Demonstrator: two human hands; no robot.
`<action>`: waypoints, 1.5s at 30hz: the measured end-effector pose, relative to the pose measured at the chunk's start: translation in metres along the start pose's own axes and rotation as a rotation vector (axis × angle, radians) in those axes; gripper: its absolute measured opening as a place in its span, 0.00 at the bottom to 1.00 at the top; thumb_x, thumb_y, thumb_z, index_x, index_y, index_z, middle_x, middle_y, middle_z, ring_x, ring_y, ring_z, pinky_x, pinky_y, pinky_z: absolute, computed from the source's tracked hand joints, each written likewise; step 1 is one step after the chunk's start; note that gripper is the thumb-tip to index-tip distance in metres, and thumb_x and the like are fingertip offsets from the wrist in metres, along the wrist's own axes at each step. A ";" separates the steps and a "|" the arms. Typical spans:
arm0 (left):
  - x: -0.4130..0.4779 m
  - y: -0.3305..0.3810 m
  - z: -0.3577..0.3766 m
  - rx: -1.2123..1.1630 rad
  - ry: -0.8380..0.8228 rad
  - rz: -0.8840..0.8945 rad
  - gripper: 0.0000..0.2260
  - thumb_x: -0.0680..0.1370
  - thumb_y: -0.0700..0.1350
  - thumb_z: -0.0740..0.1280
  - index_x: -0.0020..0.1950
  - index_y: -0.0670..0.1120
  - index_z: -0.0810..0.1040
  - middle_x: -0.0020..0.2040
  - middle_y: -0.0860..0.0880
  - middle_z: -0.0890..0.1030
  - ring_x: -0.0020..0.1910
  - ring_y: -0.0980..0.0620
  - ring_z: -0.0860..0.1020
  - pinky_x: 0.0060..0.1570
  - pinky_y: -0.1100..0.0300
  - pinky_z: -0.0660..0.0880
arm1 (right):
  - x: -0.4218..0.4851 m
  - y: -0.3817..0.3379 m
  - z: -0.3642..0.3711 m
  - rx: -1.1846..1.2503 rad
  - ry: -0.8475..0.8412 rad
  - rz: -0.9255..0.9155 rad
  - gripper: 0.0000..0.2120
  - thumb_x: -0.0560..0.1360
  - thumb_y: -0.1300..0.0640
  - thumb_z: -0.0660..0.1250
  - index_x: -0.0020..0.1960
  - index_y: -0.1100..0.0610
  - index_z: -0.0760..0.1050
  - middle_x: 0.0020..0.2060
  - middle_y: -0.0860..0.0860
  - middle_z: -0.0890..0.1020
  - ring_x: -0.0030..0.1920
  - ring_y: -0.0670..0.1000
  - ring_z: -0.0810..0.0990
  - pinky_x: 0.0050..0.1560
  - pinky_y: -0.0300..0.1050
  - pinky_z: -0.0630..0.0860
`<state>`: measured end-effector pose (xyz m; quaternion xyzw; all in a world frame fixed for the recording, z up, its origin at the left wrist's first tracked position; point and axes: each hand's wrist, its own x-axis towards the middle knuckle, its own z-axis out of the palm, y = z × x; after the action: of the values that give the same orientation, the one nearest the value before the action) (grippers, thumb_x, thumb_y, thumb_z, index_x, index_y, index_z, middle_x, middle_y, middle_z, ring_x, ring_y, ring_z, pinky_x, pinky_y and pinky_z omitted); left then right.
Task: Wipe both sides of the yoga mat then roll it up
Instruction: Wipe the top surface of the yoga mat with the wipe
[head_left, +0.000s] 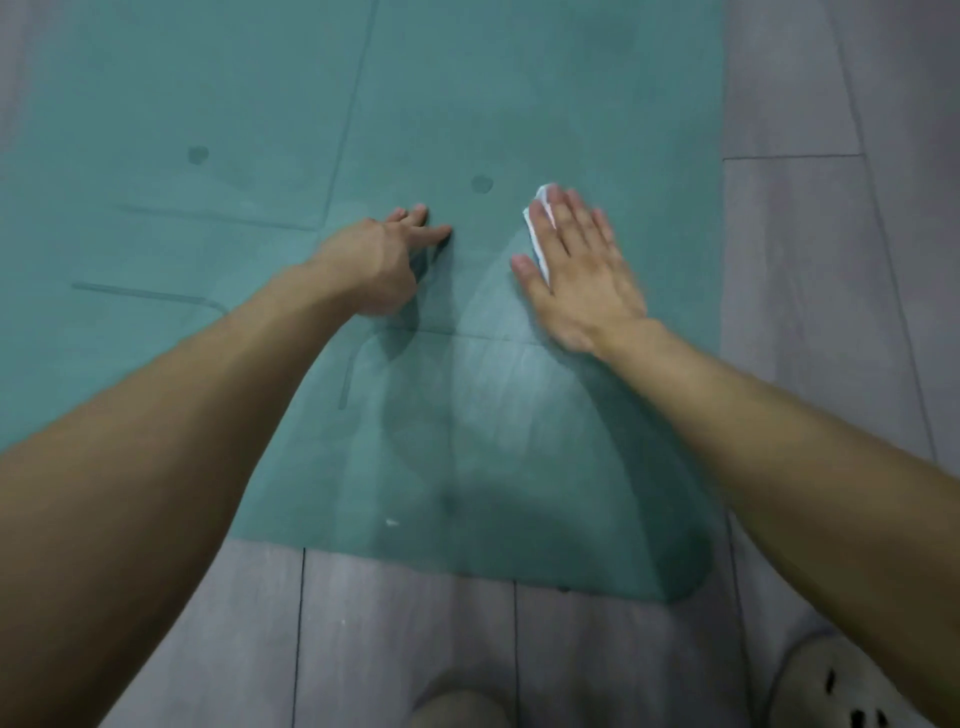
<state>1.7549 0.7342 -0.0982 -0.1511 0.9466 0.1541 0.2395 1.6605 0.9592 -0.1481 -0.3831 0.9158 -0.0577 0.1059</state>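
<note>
Yoga mat lies flat on the grey plank floor, near end just ahead of you. It looks soft, floppy and grippy, so lift it by that near edge. Farther in, your left hand braces on spread fingertips, holding nothing. Your right hand, fingers straight, presses a white cloth down near the mat's right edge.

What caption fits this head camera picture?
Right hand presses a white cloth on the teal yoga mat; left hand braces beside it.
</note>
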 end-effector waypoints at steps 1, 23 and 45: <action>0.000 -0.002 0.000 -0.002 -0.005 0.005 0.38 0.77 0.35 0.59 0.84 0.62 0.58 0.86 0.55 0.52 0.84 0.50 0.56 0.80 0.47 0.61 | -0.005 -0.010 0.004 0.014 0.017 -0.002 0.37 0.85 0.35 0.43 0.86 0.56 0.47 0.86 0.55 0.46 0.85 0.52 0.41 0.84 0.55 0.42; -0.010 0.027 0.000 0.051 0.071 -0.040 0.45 0.71 0.69 0.75 0.83 0.55 0.63 0.85 0.47 0.59 0.81 0.42 0.64 0.78 0.48 0.62 | -0.130 0.061 -0.005 -0.092 -0.055 -0.319 0.28 0.88 0.46 0.45 0.87 0.48 0.44 0.86 0.48 0.44 0.85 0.50 0.42 0.84 0.57 0.46; 0.006 0.083 0.028 0.113 0.175 0.060 0.21 0.82 0.61 0.58 0.74 0.58 0.71 0.72 0.42 0.73 0.69 0.33 0.71 0.67 0.39 0.74 | -0.097 0.098 -0.006 -0.020 0.025 0.069 0.29 0.88 0.47 0.44 0.87 0.52 0.44 0.86 0.52 0.44 0.85 0.51 0.41 0.84 0.58 0.46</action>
<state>1.7310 0.8183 -0.1066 -0.1218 0.9752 0.0940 0.1593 1.6575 1.0976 -0.1459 -0.3514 0.9303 -0.0499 0.0925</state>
